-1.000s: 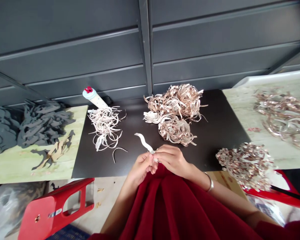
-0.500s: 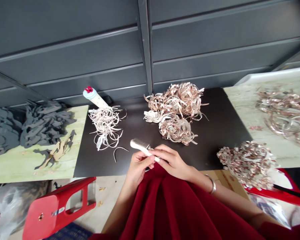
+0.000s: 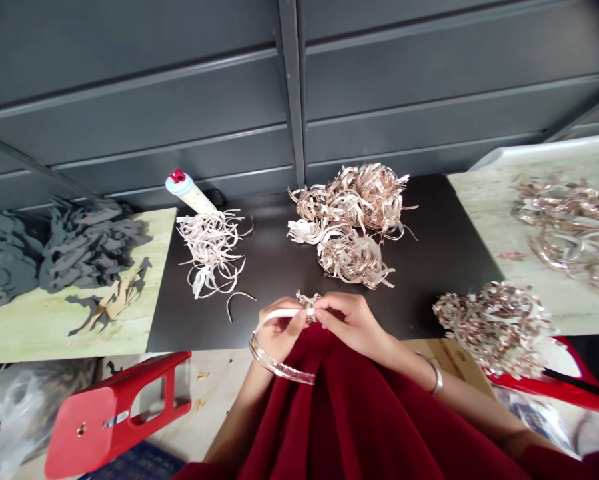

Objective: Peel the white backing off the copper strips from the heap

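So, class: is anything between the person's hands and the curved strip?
Nothing visible. The left hand and right hand both pinch the curved strip at its upper end, by the black table's near edge; its loop hangs free over the red cloth.

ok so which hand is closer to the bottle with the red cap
Left. The left hand is in front of the bottle and to its right, past the pale strips; the right hand lies farther right. Both hold a curved strip.

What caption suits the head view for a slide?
Left hand and right hand pinch a curved shiny strip by the black table.
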A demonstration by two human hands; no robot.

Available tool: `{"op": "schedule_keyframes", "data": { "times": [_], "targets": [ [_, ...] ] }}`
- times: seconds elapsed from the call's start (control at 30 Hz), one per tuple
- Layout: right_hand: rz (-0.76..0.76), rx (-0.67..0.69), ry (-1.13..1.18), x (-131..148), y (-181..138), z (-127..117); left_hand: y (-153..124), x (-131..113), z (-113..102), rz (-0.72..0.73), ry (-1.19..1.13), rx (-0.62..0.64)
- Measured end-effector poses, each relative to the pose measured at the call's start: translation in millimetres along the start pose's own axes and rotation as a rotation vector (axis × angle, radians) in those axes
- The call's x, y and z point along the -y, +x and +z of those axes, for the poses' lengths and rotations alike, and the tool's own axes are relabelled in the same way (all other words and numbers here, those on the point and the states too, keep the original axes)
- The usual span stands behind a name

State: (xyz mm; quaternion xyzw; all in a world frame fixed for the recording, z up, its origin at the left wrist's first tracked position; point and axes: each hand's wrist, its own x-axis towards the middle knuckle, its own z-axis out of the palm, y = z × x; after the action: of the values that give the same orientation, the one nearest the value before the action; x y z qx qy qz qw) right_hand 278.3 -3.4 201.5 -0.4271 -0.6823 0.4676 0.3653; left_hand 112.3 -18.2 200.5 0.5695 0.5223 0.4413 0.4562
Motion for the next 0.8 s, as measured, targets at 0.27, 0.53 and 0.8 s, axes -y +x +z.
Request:
{"op": "schedule_keyframes", "data": {
  "times": [0.27,0.53,0.8],
  "targets": [
    [-0.237,0.03,-0.394,-1,-2,-2,3,-12,0,0.097,0.282,0.059],
    [-0.258,0.152,-0.406,-7,1,-4,-2,1,-2,0.136,0.465,0.145],
    [-0.284,0.192,-0.53,-3,7,-7,0,-3,1,0.14,0.425,0.21]
  ]
}}
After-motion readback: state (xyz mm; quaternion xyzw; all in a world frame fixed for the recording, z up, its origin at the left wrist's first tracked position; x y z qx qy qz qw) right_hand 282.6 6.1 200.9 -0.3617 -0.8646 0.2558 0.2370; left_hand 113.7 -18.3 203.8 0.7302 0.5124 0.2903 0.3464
